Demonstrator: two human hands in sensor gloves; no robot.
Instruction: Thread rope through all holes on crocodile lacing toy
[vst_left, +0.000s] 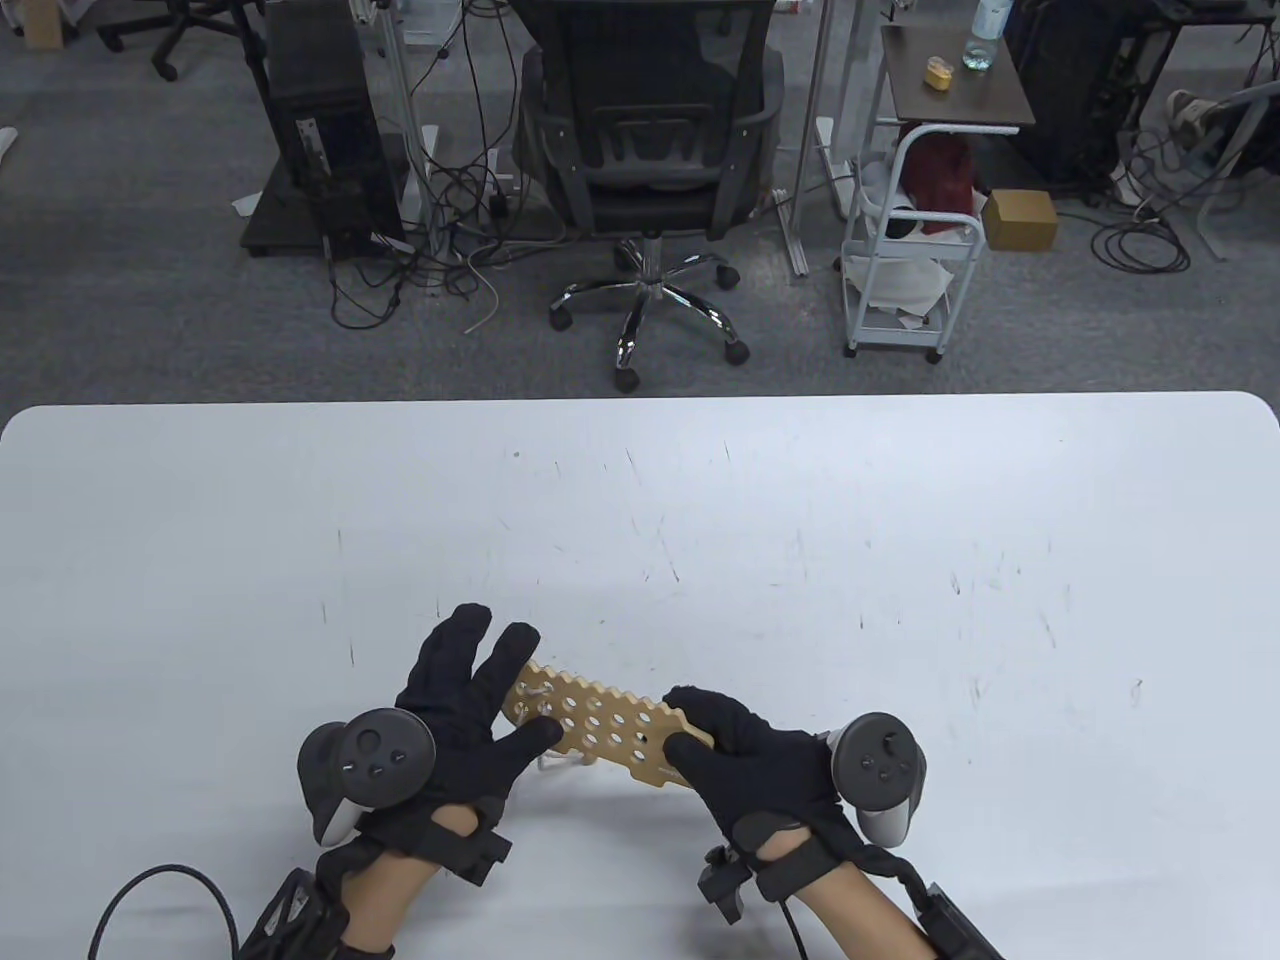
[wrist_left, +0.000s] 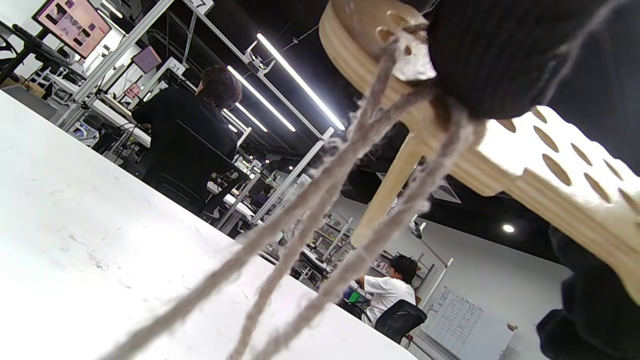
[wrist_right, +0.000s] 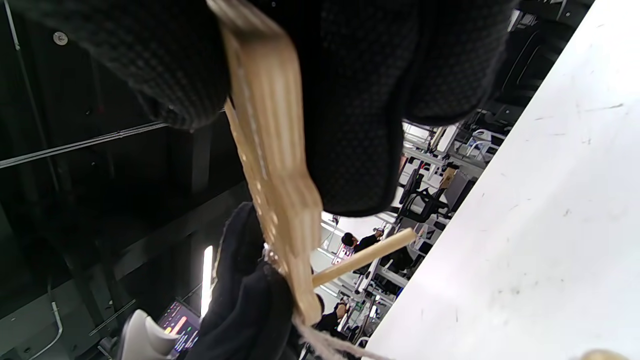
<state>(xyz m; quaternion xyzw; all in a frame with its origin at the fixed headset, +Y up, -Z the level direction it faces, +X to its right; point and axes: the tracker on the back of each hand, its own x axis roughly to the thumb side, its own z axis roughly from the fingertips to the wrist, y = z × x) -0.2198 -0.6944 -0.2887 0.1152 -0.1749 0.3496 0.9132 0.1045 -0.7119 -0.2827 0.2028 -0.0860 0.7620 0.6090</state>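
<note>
Table view shows the pale plywood crocodile board with its grid of round holes (vst_left: 600, 722) held up off the white bench (vst_left: 700, 520), down at about 6 o'clock near the front edge. The black-gloved left hand (vst_left: 465, 710) takes one end: its thumb lies on the top face and the long fingers (vst_left: 490, 660) run out fairly straight beneath and past the board, toward 1 o'clock. The black-gloved right hand (vst_left: 745, 765) has the other end, fingers and thumb curled round it in a firm grip.

Left wrist view, looking up from below, shows the grey fuzzy rope (wrist_left: 320, 200) hanging from the board's underside in three loose strands down toward the bench, with a slim wooden lacing needle (wrist_left: 387, 187) dangling beside them. A short run of rope shows on the top face at the left end; most holes look unlaced.

To my eye the lacing is only just begun, and the board is being steadied between stitches. The next move likely calls for one hand to let go, find the needle underneath, and steer it up through the next free hole while the other keeps the board level. Which hole is next I cannot tell.
</note>
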